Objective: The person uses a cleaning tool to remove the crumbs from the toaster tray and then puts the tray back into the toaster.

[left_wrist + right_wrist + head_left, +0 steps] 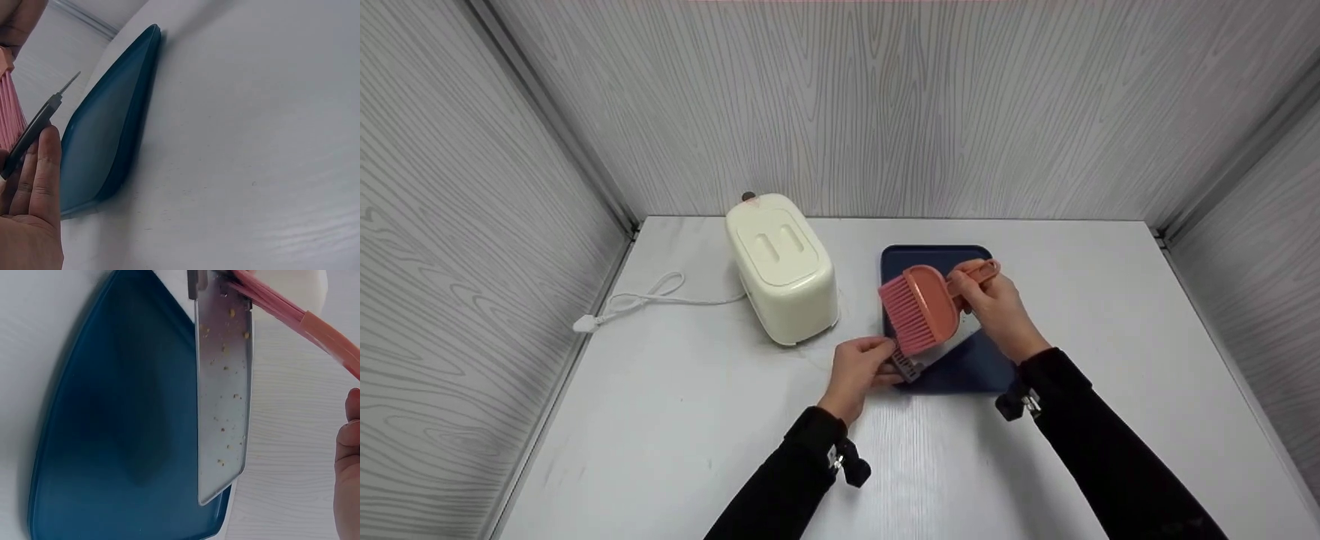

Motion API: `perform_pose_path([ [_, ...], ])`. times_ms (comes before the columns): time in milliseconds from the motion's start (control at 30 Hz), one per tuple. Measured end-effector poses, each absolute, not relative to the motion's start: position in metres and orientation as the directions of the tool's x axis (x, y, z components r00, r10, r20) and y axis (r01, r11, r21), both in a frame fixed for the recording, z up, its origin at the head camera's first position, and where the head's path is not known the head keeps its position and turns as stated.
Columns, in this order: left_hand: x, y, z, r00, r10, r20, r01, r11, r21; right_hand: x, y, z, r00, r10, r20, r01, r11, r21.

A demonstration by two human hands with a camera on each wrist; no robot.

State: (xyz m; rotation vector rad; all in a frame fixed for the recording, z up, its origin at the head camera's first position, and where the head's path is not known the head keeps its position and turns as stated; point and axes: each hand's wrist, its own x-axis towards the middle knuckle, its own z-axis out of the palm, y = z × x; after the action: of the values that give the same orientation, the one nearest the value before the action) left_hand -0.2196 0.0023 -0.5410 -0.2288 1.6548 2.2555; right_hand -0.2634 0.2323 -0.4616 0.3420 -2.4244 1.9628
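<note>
My left hand [855,371] pinches the dark slotted end of a thin metal crumb tray [222,410], with the thumb on top and fingers beneath. In the right wrist view, yellow and brown crumbs lie scattered along its metal surface. An orange hand brush [934,304] with pink bristles is held by its handle in my right hand [994,307]. Its bristles reach the crumb tray's handled end, close to my left fingers. Under both hands lies a dark blue rectangular tray [979,371], which the crumb tray slants over.
A cream toaster [799,296] with two slots in its top stands left of the blue tray. Its white cord [697,301] runs left to a plug [585,323] near the table's left edge. Grey wood-grain panels [877,105] rise around the white table [697,420].
</note>
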Motion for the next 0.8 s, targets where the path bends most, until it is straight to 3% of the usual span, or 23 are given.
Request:
perform_pose_path([
  [800,-0.225,0.009,-0.537,-0.947,0.123,-0.298,-0.32,-0.236,0.918,-0.272,0.254,-0.465,-0.987,-0.089,0.137,-0.158,0.307,-0.938],
])
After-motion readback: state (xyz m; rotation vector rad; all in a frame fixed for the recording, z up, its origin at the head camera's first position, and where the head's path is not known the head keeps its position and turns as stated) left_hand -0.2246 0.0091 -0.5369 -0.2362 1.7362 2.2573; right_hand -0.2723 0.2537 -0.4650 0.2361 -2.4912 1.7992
